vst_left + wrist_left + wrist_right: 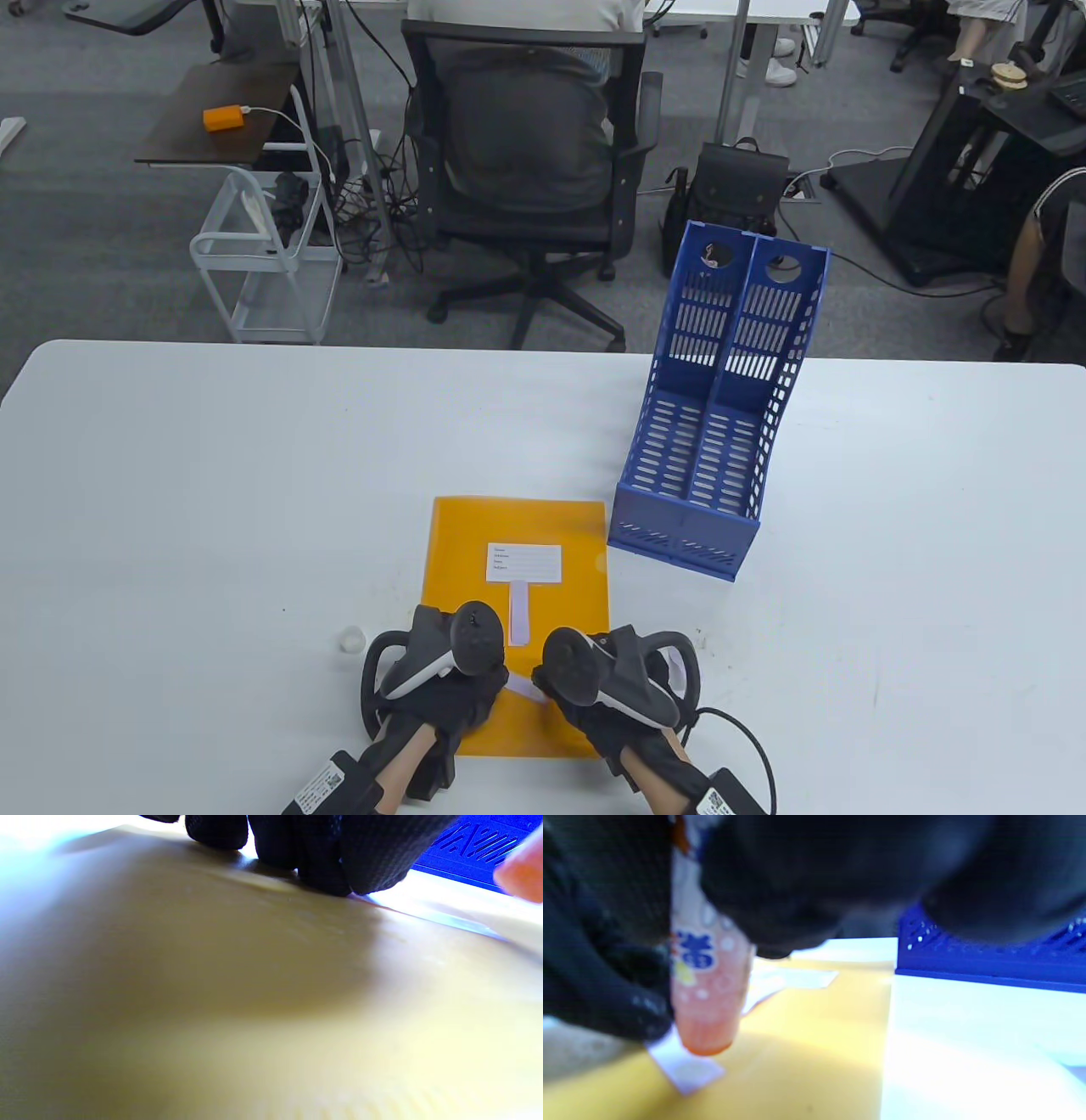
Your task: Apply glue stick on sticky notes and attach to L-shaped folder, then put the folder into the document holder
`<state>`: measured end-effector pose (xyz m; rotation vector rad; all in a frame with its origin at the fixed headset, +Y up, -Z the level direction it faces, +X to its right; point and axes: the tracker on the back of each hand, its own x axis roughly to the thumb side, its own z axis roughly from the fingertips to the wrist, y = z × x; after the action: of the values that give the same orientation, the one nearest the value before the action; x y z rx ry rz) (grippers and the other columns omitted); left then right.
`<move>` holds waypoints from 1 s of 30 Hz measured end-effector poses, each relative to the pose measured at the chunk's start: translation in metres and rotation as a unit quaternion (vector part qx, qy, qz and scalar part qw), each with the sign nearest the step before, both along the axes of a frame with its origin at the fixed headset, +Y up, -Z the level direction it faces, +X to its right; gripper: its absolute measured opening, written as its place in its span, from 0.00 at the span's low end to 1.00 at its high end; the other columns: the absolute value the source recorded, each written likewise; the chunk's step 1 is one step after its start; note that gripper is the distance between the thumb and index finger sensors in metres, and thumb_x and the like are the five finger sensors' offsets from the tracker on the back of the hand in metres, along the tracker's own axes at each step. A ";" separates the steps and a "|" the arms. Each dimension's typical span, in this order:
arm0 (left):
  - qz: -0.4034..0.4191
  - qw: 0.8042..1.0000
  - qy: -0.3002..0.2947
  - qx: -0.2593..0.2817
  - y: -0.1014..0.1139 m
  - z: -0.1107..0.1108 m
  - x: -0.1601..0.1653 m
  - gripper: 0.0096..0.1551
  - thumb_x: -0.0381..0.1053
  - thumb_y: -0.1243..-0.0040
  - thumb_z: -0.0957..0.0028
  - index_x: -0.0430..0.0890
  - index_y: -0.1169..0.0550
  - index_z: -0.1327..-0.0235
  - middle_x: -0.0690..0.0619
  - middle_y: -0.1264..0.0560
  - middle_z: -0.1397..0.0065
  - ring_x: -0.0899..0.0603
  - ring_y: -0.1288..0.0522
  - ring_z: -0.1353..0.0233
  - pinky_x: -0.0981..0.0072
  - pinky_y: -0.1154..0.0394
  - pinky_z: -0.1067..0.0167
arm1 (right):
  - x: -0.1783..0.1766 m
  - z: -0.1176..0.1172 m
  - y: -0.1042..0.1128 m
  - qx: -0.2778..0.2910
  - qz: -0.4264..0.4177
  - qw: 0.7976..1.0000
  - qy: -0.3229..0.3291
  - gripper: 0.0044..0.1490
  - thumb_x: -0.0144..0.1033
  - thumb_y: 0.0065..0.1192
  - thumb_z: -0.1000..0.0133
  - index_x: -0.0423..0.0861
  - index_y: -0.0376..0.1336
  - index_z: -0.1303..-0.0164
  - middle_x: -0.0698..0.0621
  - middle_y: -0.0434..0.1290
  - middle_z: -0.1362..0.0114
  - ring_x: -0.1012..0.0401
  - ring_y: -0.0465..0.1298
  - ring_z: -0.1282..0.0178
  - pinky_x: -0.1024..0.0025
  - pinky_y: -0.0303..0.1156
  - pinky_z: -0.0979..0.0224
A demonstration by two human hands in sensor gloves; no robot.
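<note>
An orange L-shaped folder lies flat near the table's front edge, with a white label and one pale sticky note strip stuck below it. A second pale sticky note lies on the folder between my hands. My left hand presses its fingertips down on the folder at the note's end. My right hand grips the pink glue stick, tip down on that note. The blue document holder stands to the right behind the folder.
A small white cap sits on the table just left of the folder. The holder's low front wall is close to the folder's far right corner. Beyond the table's far edge stands an office chair with a person seated.
</note>
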<state>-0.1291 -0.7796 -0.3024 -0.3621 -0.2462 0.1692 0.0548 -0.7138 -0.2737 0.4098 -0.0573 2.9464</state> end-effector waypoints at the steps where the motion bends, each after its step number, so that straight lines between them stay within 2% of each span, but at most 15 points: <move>1: 0.000 1.000 0.000 0.000 0.000 0.000 0.000 0.18 0.57 0.37 0.47 0.50 0.21 0.49 0.51 0.34 0.27 0.37 0.42 0.21 0.34 0.46 0.25 | 0.003 0.000 0.002 -0.003 -0.013 1.000 -0.004 0.40 0.58 0.76 0.56 0.36 0.78 0.50 0.45 0.85 0.68 0.61 0.83 0.82 0.56 0.85 0.67; 3: 0.000 1.000 0.000 0.000 0.000 0.000 0.000 0.18 0.57 0.37 0.47 0.50 0.21 0.49 0.51 0.34 0.27 0.37 0.42 0.21 0.34 0.46 0.25 | 0.009 -0.002 0.004 -0.022 -0.033 0.999 -0.011 0.43 0.54 0.78 0.57 0.32 0.75 0.45 0.43 0.85 0.63 0.60 0.85 0.77 0.56 0.87 0.65; 5: 0.003 1.000 0.001 -0.001 0.000 0.000 -0.001 0.18 0.57 0.37 0.47 0.50 0.21 0.49 0.51 0.34 0.27 0.37 0.42 0.21 0.34 0.46 0.25 | 0.012 -0.003 0.002 -0.053 -0.049 0.997 -0.007 0.44 0.46 0.80 0.55 0.28 0.70 0.39 0.40 0.84 0.57 0.59 0.87 0.72 0.55 0.88 0.62; 7: 0.007 1.000 0.003 -0.003 0.000 0.000 -0.001 0.18 0.57 0.37 0.47 0.50 0.21 0.49 0.52 0.34 0.26 0.38 0.42 0.21 0.34 0.46 0.25 | 0.011 -0.004 0.000 -0.049 -0.048 0.998 -0.010 0.42 0.40 0.79 0.54 0.26 0.69 0.39 0.38 0.83 0.53 0.57 0.88 0.68 0.53 0.88 0.59; 10: 0.010 1.000 0.004 -0.005 0.000 0.000 -0.002 0.18 0.57 0.37 0.47 0.50 0.21 0.49 0.52 0.34 0.26 0.38 0.42 0.21 0.34 0.46 0.25 | 0.008 -0.006 -0.005 -0.027 -0.037 0.999 -0.019 0.41 0.46 0.69 0.50 0.25 0.68 0.41 0.37 0.83 0.51 0.54 0.89 0.65 0.51 0.86 0.57; 12: 0.010 1.000 0.004 -0.005 -0.001 0.000 -0.002 0.18 0.57 0.37 0.47 0.50 0.21 0.49 0.52 0.34 0.26 0.38 0.42 0.21 0.34 0.46 0.25 | 0.007 -0.007 -0.011 -0.039 -0.041 0.998 -0.017 0.42 0.52 0.59 0.46 0.27 0.64 0.42 0.36 0.82 0.49 0.50 0.89 0.61 0.48 0.83 0.55; 14: 0.010 1.000 0.003 -0.005 -0.001 0.000 -0.002 0.18 0.57 0.37 0.47 0.50 0.21 0.49 0.52 0.34 0.26 0.38 0.42 0.21 0.34 0.46 0.25 | 0.006 -0.008 -0.020 -0.052 -0.060 0.997 -0.014 0.42 0.53 0.56 0.46 0.27 0.62 0.42 0.33 0.80 0.45 0.46 0.87 0.55 0.44 0.80 0.51; 18: 0.013 1.000 0.004 -0.005 -0.001 0.000 -0.003 0.18 0.57 0.37 0.47 0.50 0.21 0.49 0.52 0.34 0.26 0.38 0.42 0.21 0.34 0.46 0.25 | 0.003 -0.014 -0.033 -0.086 -0.114 0.990 -0.005 0.40 0.50 0.61 0.46 0.30 0.57 0.40 0.31 0.74 0.38 0.42 0.83 0.44 0.43 0.78 0.45; 23: 0.015 1.000 0.004 -0.005 -0.001 0.000 -0.004 0.19 0.57 0.37 0.47 0.50 0.21 0.49 0.52 0.34 0.26 0.38 0.42 0.21 0.34 0.46 0.25 | 0.004 -0.019 -0.045 -0.140 -0.183 0.973 0.006 0.40 0.51 0.57 0.44 0.31 0.55 0.39 0.30 0.69 0.33 0.38 0.75 0.37 0.40 0.73 0.40; 25: 0.015 1.000 0.004 -0.004 -0.001 0.000 -0.004 0.19 0.57 0.37 0.48 0.50 0.21 0.49 0.52 0.34 0.26 0.38 0.42 0.21 0.34 0.46 0.25 | 0.005 -0.021 -0.049 -0.156 -0.189 0.969 0.001 0.40 0.51 0.56 0.43 0.31 0.54 0.38 0.30 0.67 0.32 0.36 0.73 0.35 0.40 0.72 0.39; 30: 0.015 1.000 0.003 -0.001 -0.001 0.000 -0.004 0.19 0.57 0.37 0.48 0.50 0.21 0.49 0.52 0.34 0.27 0.38 0.42 0.21 0.34 0.46 0.25 | 0.007 -0.023 -0.052 -0.155 -0.193 0.969 -0.001 0.40 0.52 0.55 0.43 0.31 0.54 0.38 0.29 0.67 0.32 0.37 0.72 0.37 0.43 0.74 0.41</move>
<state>-0.1335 -0.7806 -0.3027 -0.3593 -0.2457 0.1992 0.0614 -0.7655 -0.2963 0.3081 0.2874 2.5144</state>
